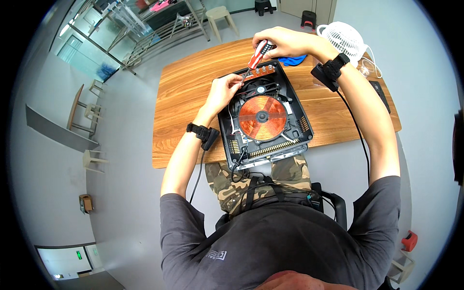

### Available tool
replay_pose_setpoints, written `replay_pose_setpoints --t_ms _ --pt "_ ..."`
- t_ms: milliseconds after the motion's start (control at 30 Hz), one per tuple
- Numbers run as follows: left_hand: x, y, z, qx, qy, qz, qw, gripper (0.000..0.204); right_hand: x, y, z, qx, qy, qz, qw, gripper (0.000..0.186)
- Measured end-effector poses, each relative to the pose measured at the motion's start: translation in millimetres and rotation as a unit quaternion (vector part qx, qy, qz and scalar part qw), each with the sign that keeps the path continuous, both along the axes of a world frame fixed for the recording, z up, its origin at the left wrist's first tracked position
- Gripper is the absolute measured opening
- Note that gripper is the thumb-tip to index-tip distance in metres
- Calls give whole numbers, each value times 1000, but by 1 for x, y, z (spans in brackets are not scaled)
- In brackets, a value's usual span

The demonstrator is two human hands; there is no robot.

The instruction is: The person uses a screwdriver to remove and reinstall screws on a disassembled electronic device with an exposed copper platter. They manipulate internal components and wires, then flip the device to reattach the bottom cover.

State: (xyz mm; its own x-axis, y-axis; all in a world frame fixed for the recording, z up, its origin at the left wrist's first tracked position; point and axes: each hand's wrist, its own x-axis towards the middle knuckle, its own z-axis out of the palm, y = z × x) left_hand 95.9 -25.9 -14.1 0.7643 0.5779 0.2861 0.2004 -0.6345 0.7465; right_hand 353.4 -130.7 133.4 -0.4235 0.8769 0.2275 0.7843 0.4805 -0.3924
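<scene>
An opened induction cooker (298, 112) lies on the table in front of me, its black housing uncovered. Inside it are a round copper coil (251, 129), a black fan (261, 90) and, along the far edge, an orange-brown circuit strip (268, 70) with round parts. My right hand (280, 42) is wrapped around the red and white handle of a screwdriver (256, 58), which slants down to the strip's left end. At the screwdriver's tip, my left hand (225, 92) pinches with its fingertips; what lies between them is too small to make out.
The wooden table (186, 92) extends to both sides. At its right stand a white fan (343, 39) with a cable and a dark flat object (381, 95). Blue cloth-like material (293, 61) lies beyond the cooker. Cables run from both wrist straps.
</scene>
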Motion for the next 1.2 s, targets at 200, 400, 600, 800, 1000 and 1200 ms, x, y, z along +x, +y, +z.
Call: replay_pose_setpoints --t_ms 200,400,600,800,1000,1200 --pt "-2 -1 2 -6 5 3 1000 24 -2 -2 2 -2 -2 -9 1000 37" --pt "-2 -6 1 -18 3 -5 1000 24 -5 -10 3 -16 0 -32 999 36" --pt "-7 -2 -9 -43 -8 -3 999 25 -14 -10 -3 -7 -21 -74 997 42" --pt "-5 -7 5 21 28 -3 999 26 -30 2 -4 -5 -10 -153 988 53" --pt "-3 8 -7 43 46 -15 998 22 -54 25 -13 38 -12 -191 981 57" --pt "0 12 -8 4 71 -28 997 21 -63 38 -19 6 -62 -198 978 62"
